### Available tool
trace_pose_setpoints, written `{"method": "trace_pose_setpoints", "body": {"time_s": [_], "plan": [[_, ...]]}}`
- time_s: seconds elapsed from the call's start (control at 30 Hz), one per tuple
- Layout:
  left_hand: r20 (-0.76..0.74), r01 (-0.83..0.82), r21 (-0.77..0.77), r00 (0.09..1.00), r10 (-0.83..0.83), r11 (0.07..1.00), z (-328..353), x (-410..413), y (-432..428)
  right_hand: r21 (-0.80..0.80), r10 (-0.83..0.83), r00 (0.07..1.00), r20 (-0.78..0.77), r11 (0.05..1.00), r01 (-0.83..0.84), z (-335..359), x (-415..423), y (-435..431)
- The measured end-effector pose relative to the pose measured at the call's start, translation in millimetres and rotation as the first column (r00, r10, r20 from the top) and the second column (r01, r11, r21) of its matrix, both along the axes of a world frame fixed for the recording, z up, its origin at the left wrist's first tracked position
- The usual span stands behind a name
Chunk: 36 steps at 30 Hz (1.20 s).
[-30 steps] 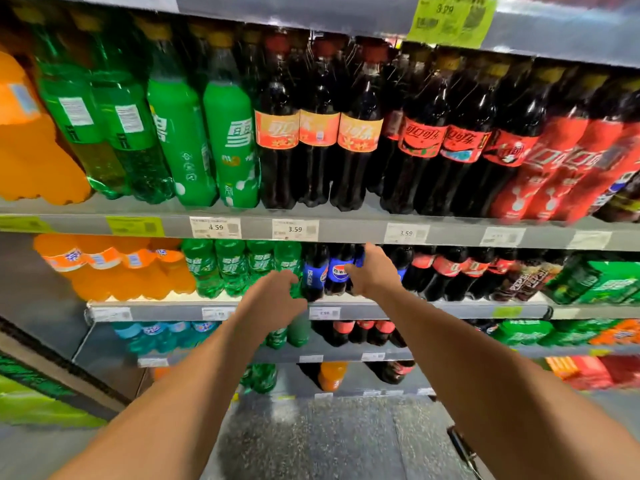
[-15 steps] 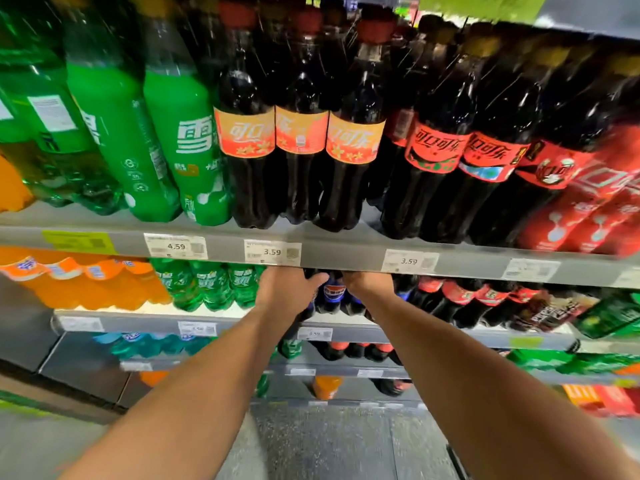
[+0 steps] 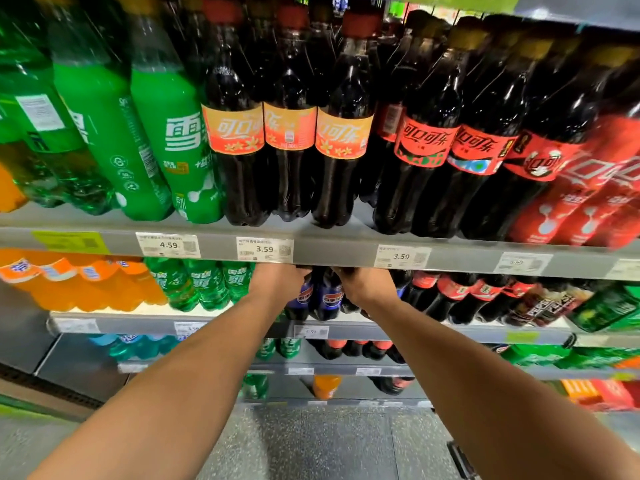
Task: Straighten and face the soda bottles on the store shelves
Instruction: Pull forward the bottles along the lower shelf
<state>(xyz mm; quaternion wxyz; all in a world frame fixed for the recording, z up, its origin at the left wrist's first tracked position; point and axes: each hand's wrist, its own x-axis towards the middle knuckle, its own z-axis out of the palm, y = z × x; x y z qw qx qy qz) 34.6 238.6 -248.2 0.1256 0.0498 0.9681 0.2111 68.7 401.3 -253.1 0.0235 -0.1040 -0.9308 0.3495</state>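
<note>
The left hand [image 3: 277, 284] and right hand [image 3: 367, 285] reach under the upper shelf edge [image 3: 332, 254] to the tops of the blue-label cola bottles [image 3: 329, 297] on the second shelf, probably to turn labels forward; the edge hides the fingers, so whether they grasp or lie loose cannot be told; the same shelf holds orange bottles [image 3: 86, 282] and green bottles [image 3: 204, 284] leftward, red-label colas [image 3: 478, 292] rightward.

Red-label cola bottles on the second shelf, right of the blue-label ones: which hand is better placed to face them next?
Probably the right hand: it is at the blue-label bottles, directly beside the red-label cola bottles. The left hand is beyond the blue ones, nearer the green bottles.
</note>
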Motion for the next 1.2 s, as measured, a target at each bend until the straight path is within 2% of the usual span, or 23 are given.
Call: {"method": "trace_pose_setpoints", "body": {"time_s": [0.1, 0.2, 0.3, 0.4, 0.47, 0.57, 0.63, 0.7, 0.8, 0.9, 0.97, 1.13, 1.2], "plan": [[-0.137, -0.043, 0.101, 0.989, 0.056, 0.994, -4, 3, -2, 0.02, -0.005, 0.998, 0.065, 1.0, 0.004, 2, -3, 2], [-0.165, -0.041, 0.068, 0.985, 0.052, 0.997, -2, 18, 1, 0.062, 0.025, 0.994, 0.106, 0.998, -0.032, 6, 0, 4], [-0.253, -0.04, 0.076, 0.966, 0.058, 0.996, -7, 32, 2, 0.043, 0.025, 0.992, 0.127, 0.999, -0.03, 3, 7, 10], [-0.323, 0.004, 0.043, 0.946, 0.01, 0.999, -10, 42, 5, -0.028, -0.043, 0.999, 0.015, 0.999, 0.044, -5, 17, 18], [-0.394, 0.092, -0.011, 0.915, -0.089, 0.996, -13, 46, 7, -0.084, -0.149, 0.988, -0.025, 0.986, 0.147, -11, 23, 25], [-0.471, 0.257, -0.087, 0.841, -0.267, 0.963, -18, 47, 13, -0.334, -0.31, 0.951, 0.02, 0.894, 0.298, -12, 27, 34], [-0.478, 0.302, -0.11, 0.819, -0.316, 0.947, -17, 46, 22, -0.366, -0.307, 0.951, 0.029, 0.882, 0.296, -13, 23, 39], [-0.414, 0.303, -0.144, 0.846, -0.336, 0.942, -14, 42, 33, -0.401, -0.267, 0.962, 0.049, 0.877, 0.264, -11, 16, 34], [-0.313, 0.262, -0.194, 0.897, -0.313, 0.945, -8, 36, 46, -0.328, -0.178, 0.98, 0.092, 0.924, 0.198, -15, -3, 30], [-0.316, 0.209, -0.208, 0.91, -0.268, 0.955, 0, 34, 53, -0.31, -0.135, 0.963, 0.232, 0.929, 0.204, -9, -9, 33], [-0.321, 0.186, -0.267, 0.908, -0.27, 0.946, 2, 33, 54, -0.3, -0.158, 0.952, 0.264, 0.924, 0.236, -12, -8, 37], [-0.338, 0.16, -0.355, 0.897, -0.286, 0.921, 3, 31, 51, -0.101, -0.212, 0.977, 0.003, 0.972, 0.211, -22, -2, 29], [-0.349, 0.158, -0.365, 0.891, -0.292, 0.918, 3, 32, 51, -0.086, -0.208, 0.977, -0.051, 0.975, 0.203, -20, 5, 28]]}}
